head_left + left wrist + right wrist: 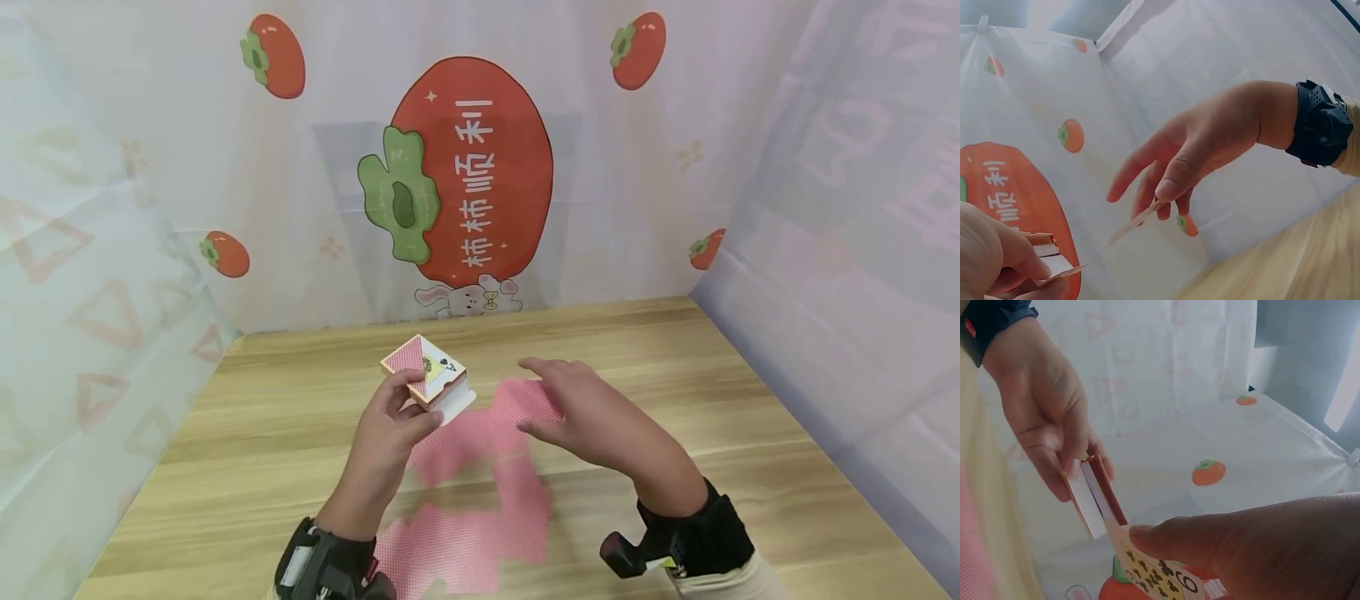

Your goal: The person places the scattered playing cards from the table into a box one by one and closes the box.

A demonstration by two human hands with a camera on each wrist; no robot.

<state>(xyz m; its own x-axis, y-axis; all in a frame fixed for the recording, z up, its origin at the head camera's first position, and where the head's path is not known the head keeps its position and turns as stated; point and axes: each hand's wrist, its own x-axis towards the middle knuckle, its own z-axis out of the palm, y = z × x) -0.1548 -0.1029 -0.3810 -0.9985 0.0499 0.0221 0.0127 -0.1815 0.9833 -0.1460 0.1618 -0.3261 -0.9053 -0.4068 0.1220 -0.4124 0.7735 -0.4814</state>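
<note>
My left hand (382, 442) grips a playing card box (427, 367) above the table, thumb on one side and fingers on the other. Its printed face shows a red pattern and an ace, and its white flap (454, 403) hangs open toward my right hand. To the right, my right hand (592, 408) pinches a playing card (1132, 226) between thumb and fingers. Club pips and a number show on the card's face in the right wrist view, close to the open end of the box. White edges (1099, 487) show inside the box.
Several pink-backed cards (450, 546) lie spread and overlapping on the wooden table (262, 467) beneath both hands. A white curtain (622, 192) printed with persimmons hangs behind the table, with more curtain along both sides.
</note>
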